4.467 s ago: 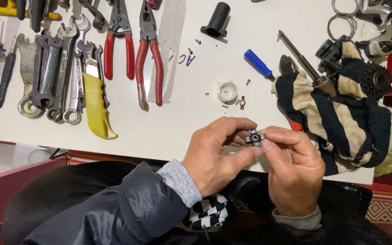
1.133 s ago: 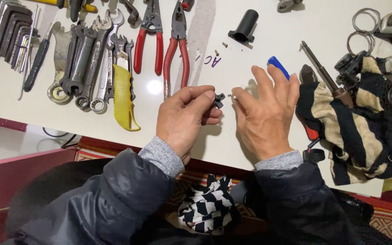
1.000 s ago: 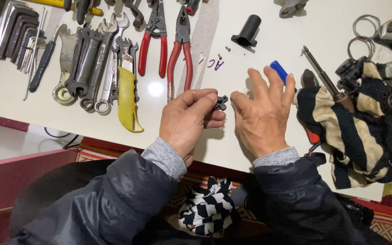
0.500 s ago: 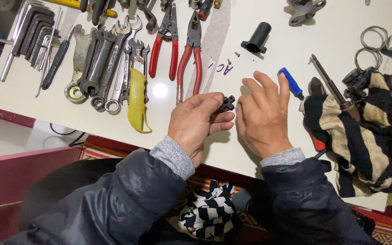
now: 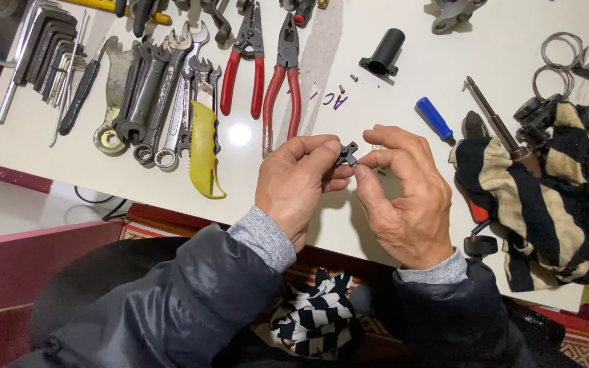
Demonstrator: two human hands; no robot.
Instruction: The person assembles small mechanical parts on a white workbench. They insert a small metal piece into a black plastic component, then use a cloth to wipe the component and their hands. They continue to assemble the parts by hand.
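Pinching a small black metal part [image 5: 347, 155], left hand [image 5: 299, 182] fingers curled, right hand [image 5: 403, 196] fingertips touching it

Left hand [image 5: 299, 178] and right hand [image 5: 399, 194] (fingertips pinched)

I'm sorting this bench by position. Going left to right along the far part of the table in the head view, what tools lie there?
Hex keys → wrenches → yellow-handled tool → red-handled pliers → second red-handled pliers → black tube → blue handle → striped cloth.
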